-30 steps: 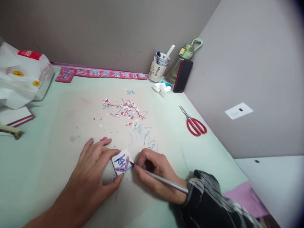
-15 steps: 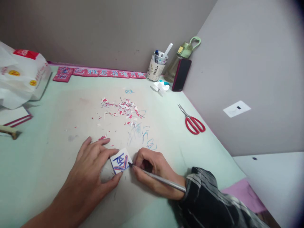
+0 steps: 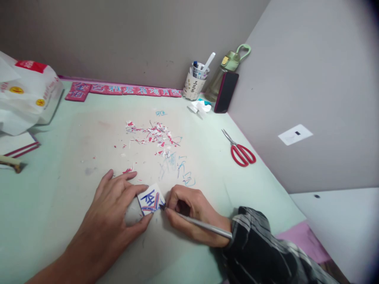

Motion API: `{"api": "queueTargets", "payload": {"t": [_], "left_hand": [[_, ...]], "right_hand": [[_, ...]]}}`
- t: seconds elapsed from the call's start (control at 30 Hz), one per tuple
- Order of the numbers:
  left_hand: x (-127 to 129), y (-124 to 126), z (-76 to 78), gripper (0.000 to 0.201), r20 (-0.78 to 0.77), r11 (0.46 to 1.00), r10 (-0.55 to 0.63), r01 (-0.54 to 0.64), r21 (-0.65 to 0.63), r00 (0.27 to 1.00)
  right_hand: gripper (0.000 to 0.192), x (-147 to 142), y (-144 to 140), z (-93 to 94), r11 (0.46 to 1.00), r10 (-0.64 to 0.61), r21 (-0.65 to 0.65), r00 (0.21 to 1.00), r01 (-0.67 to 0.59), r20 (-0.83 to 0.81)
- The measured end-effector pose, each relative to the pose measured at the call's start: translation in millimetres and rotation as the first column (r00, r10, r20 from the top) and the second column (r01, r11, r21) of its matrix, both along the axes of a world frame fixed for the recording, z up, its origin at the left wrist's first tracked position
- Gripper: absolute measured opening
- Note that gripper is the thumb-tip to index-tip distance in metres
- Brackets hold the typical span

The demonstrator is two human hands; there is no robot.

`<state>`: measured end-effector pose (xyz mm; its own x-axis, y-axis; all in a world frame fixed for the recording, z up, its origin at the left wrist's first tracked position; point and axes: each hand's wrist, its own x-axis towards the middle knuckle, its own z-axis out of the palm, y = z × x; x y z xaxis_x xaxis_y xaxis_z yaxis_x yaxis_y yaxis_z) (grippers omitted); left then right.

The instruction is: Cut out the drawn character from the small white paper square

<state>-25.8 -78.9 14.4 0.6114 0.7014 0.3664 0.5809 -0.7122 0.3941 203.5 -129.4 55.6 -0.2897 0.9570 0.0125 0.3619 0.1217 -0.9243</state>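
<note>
A small white card (image 3: 148, 197) with a blue character and red and blue lines lies on the grey-beige board (image 3: 97, 157). My left hand (image 3: 118, 201) is closed on the card's left side, with the index finger at its upper edge and the thumb at its lower one. In my right hand (image 3: 192, 213) is a slim silver craft knife (image 3: 204, 225), gripped like a pen. Its dark tip meets the card near the right corner. The tip is too small to make out clearly.
Red and white paper scraps (image 3: 156, 136) lie beyond the hands. Red-handled scissors (image 3: 241, 152) rest at right. Along the back are red character tiles (image 3: 130, 90), a pen cup (image 3: 194, 85), a bottle (image 3: 216, 81) and a phone (image 3: 226, 92). A plastic bag (image 3: 32, 94) stands at left.
The knife tip has shifted very slightly at the card's right corner. Both hands keep their grip, and the whole view has moved a touch.
</note>
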Motion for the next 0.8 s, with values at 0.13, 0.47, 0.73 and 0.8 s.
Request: {"api": "queueTargets", "payload": {"t": [0.13,0.47,0.73,0.8], "left_hand": [[0.1,0.3,-0.3,0.032,-0.005,1.0,0.003,-0.003,-0.004,1.0],[0.5,0.4,0.7,0.031,-0.014,1.0,0.006,-0.006,-0.003,1.0],[-0.4,-0.3,0.2,0.03,-0.013,1.0,0.003,-0.003,-0.004,1.0],[-0.7,-0.3,0.5,0.03,-0.018,1.0,-0.001,0.001,-0.013,1.0]], "right_hand": [[0.015,0.2,0.2,2.3,1.0,0.015,0.006,1.0,-0.015,0.005],[0.015,0.6,1.3,4.3,0.998,0.061,0.024,0.998,-0.062,0.018],[0.016,0.6,-0.9,3.2,0.998,0.062,0.022,0.997,-0.063,0.035],[0.016,0.5,-0.9,2.9,0.998,0.06,0.034,0.997,-0.062,0.04]]}}
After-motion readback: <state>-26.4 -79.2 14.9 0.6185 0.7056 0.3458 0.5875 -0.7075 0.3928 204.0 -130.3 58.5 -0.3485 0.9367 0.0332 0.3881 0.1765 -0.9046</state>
